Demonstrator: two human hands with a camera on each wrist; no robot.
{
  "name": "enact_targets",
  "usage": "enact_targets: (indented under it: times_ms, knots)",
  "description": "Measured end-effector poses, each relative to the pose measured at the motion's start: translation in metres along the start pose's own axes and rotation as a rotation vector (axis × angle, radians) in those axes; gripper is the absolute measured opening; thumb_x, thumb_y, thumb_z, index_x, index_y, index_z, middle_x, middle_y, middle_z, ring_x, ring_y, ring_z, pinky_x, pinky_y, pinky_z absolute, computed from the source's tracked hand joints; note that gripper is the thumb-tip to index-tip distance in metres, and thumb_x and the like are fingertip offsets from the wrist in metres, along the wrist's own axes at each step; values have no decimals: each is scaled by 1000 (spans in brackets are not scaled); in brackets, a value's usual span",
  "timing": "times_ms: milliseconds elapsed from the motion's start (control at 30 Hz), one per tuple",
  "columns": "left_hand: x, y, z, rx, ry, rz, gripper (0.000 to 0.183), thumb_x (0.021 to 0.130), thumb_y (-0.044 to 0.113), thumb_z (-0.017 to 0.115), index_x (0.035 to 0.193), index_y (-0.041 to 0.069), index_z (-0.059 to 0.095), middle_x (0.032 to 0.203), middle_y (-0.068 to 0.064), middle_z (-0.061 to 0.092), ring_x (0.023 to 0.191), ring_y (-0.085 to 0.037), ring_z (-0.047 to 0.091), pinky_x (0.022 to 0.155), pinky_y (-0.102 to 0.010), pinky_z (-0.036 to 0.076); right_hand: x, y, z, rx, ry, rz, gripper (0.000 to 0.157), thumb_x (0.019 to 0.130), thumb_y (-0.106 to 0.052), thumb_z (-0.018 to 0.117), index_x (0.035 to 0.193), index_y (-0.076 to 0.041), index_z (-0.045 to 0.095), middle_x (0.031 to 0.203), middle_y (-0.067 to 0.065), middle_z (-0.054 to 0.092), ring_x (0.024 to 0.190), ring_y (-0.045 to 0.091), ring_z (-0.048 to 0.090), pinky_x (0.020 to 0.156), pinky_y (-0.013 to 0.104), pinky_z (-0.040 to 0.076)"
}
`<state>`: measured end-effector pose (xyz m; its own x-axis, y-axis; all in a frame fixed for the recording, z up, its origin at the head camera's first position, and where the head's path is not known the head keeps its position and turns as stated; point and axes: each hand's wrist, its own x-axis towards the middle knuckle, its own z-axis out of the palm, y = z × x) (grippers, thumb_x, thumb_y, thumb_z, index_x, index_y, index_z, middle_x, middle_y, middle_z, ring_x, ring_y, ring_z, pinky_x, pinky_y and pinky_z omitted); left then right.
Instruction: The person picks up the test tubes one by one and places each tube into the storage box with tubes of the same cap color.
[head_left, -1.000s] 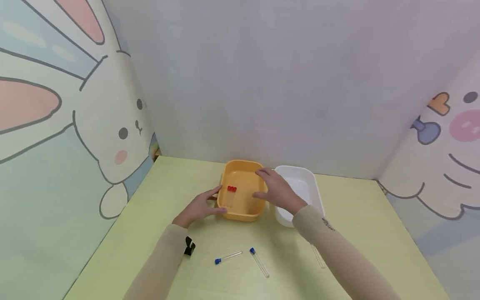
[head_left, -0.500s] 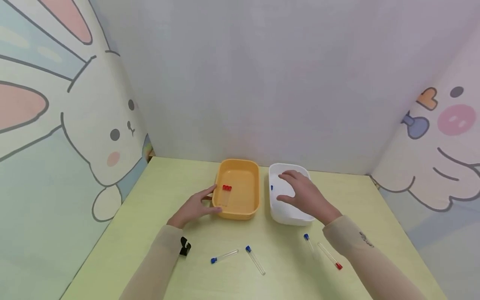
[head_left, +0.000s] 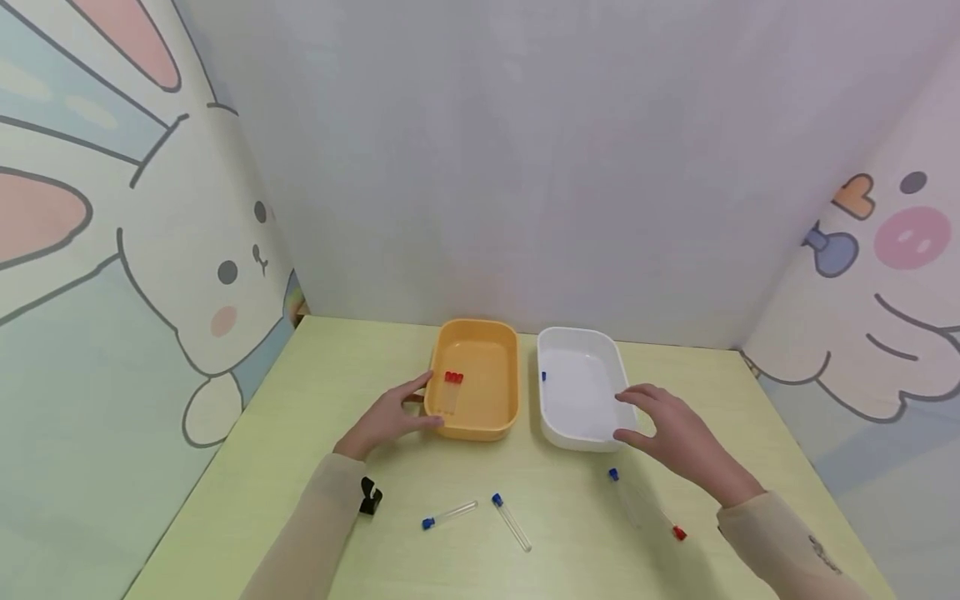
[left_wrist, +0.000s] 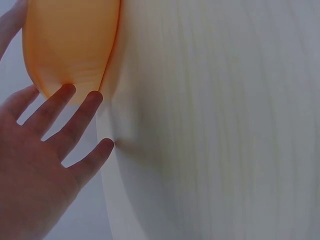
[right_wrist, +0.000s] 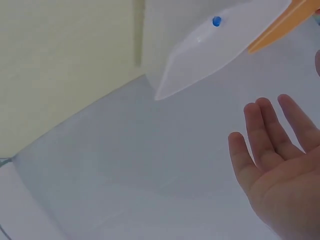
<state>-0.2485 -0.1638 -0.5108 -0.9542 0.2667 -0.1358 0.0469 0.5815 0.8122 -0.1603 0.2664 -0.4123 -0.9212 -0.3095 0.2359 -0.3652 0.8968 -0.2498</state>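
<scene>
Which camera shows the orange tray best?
The head view: the orange tray shows nearly whole, rim and inside. The left wrist view shows its outside, cut off; the right wrist view, only a bit.

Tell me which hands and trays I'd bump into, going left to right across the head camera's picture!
Left hand → orange tray → white tray → right hand.

The orange tray [head_left: 487, 375] and white tray [head_left: 585, 387] look like smooth plastic with a soft sheen; the tubes [head_left: 513, 525] are clear and glossy, glass or plastic unclear; the surface [head_left: 558, 542] shows faint wood grain; the sleeves [head_left: 303, 529] are matt cloth.
</scene>
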Motion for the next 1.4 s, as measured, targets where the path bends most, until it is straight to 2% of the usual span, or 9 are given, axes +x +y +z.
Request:
enact_targets:
  times_ms: [300,467,600,733,833,1067,1300,1400]
  knots:
    - [1,0,1,8,7,-28,96,68,53,81,148,41,30,150,5,42,127,-24,51,102,-56,45,-36,25,10,27,-64,108,46,79,-30,77,117,-7,65,116,8,65,106,33,63,86,51,52]
    - [2,-3,1,1,1,-20,96,68,53,81,148,41,31,151,5,40,128,-23,50,102,-55,45,-51,33,17,41,-91,167,43,78,-29,78,114,-9,66,111,3,66,97,25,64,73,42,53]
    - [2,-3,1,6,-1,-23,96,68,53,81,148,42,30,152,5,40,128,-23,50,102,-55,45,-63,38,26,73,-149,226,42,78,-31,77,114,-11,67,109,1,66,93,21,63,70,34,49]
    - [1,-1,1,17,1,-22,96,68,52,81,148,41,30,152,5,39,127,-24,51,101,-54,46,-73,41,35,122,-231,285,44,78,-34,77,114,-11,66,106,-1,65,91,18,60,70,32,47]
    - [1,-1,1,21,3,-12,95,68,52,81,148,41,30,153,5,39,127,-24,51,101,-53,47,-78,41,41,136,-270,310,42,78,-35,77,112,-12,66,99,-3,64,89,13,58,69,30,47]
    - [1,-1,1,30,8,-8,95,68,53,80,148,40,30,153,5,39,127,-24,51,101,-53,47,-82,40,53,124,-283,326,34,77,-28,78,105,-12,69,86,-6,59,76,3,50,63,21,44]
    - [1,-1,1,25,4,-12,96,68,54,80,149,40,30,153,4,39,128,-25,50,103,-56,44,-85,39,61,145,-323,375,27,77,-18,77,102,-12,68,72,-6,53,55,2,45,54,20,37]
    - [1,-1,1,21,3,-12,95,69,53,80,149,39,30,152,4,39,128,-25,50,103,-57,43,-85,39,63,132,-330,377,24,78,-17,77,100,-13,68,69,-7,53,51,3,46,52,20,36]
